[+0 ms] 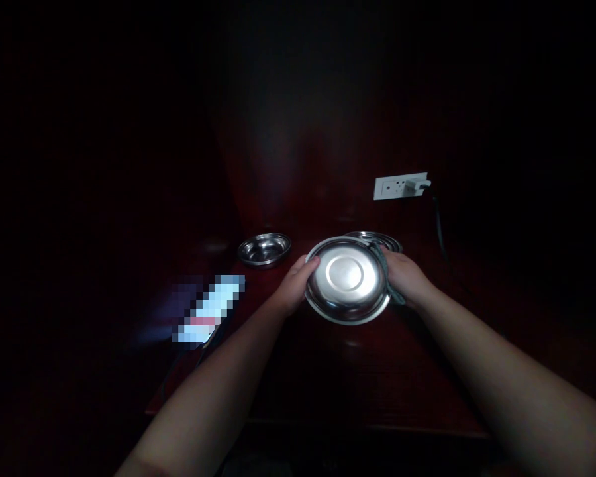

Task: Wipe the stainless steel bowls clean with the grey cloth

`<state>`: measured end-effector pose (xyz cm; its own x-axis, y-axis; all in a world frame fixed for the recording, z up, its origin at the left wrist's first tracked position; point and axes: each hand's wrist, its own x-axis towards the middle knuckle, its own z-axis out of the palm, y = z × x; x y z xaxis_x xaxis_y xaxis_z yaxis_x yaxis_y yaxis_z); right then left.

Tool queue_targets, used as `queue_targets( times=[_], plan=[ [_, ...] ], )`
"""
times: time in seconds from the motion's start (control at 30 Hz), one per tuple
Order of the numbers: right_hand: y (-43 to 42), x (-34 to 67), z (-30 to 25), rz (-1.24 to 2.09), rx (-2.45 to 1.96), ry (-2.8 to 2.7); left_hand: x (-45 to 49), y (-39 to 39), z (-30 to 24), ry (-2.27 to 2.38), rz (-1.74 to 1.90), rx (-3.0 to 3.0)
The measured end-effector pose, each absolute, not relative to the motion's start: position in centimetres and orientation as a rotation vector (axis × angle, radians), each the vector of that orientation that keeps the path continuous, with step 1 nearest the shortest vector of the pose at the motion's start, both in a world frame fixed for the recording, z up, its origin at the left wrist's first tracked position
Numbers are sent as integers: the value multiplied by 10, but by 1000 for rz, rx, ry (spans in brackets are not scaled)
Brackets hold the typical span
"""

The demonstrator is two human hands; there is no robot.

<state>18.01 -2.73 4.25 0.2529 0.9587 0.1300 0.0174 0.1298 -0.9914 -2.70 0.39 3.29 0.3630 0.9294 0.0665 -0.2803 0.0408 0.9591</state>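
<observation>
A shiny steel bowl (346,275) is held up off the table, tilted so its underside with a ringed base faces me. My left hand (297,283) grips its left rim, thumb on the outer face and the other fingers hidden behind. At the right rim, my right hand (404,273) is closed on a dark grey-green cloth (395,295), which is pressed against the bowl's edge; most of those fingers are out of sight. Behind the held bowl, more steel dishware (377,237) shows in part. Another steel bowl (264,250) sits upright to the left.
A dark red table (347,384) lies under my arms, its front edge near the bottom. On the left is a lit, blurred-out screen (211,311) with a cable. A white wall socket (400,186) with a plug and hanging cord is at the back right. The surroundings are very dark.
</observation>
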Motion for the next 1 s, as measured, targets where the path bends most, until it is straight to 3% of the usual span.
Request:
queue_targets(
  times=[0.53, 1.0],
  plan=[
    [-30, 173, 43, 957, -1279, -979, -31, 5, 30, 687, 954, 1279],
    [-27, 175, 43, 924, -1150, -899, -19, 4, 31, 520, 1191, 892]
  ],
)
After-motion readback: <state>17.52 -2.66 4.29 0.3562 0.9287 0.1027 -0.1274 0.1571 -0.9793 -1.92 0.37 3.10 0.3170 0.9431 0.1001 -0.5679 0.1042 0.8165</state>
